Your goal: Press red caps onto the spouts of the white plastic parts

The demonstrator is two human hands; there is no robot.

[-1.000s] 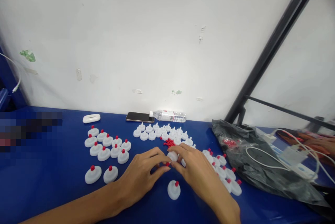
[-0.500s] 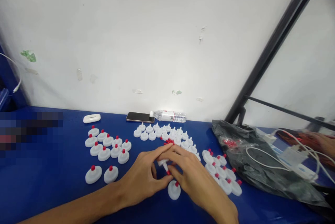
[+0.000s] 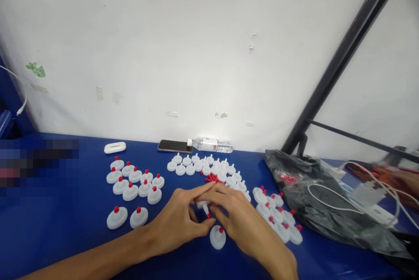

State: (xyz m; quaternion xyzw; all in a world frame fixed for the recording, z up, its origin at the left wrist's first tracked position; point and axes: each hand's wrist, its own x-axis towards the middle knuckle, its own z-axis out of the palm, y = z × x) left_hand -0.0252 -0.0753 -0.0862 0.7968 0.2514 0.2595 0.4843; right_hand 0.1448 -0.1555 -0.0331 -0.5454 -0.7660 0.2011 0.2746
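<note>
Well to the left of the grip, a white oval case [image 3: 115,148] is seen on the blue worktop [image 3: 65,232]. Nearer to the grip on that side, a group of red-tipped nozzle caps [image 3: 130,192] is set out with discs down and spouts up. A dark phone [image 3: 175,146] is laid beyond the grip, slightly left.

The left hand [image 3: 183,214] is curled inward, its fingers meeting those of the right hand [image 3: 234,212]. Between them the held nozzle cap [image 3: 203,205] is gripped, partly hidden by fingers. Its white disc is tilted and uppermost; its long axis, along the spout, is slanted down and slightly right in the view, the red tip at the lower end beside the left thumb.

Beyond the grip, loose red tips [image 3: 212,178], plain white nozzle caps [image 3: 190,169] with spouts up and a clear bottle [image 3: 209,145] on its side are seen. Just in front of it, one single red-tipped cap [image 3: 218,237] is placed. To its right, a second red-tipped group [image 3: 276,215] is followed by a dark plastic bag [image 3: 314,214] and white cables [image 3: 330,205].
</note>
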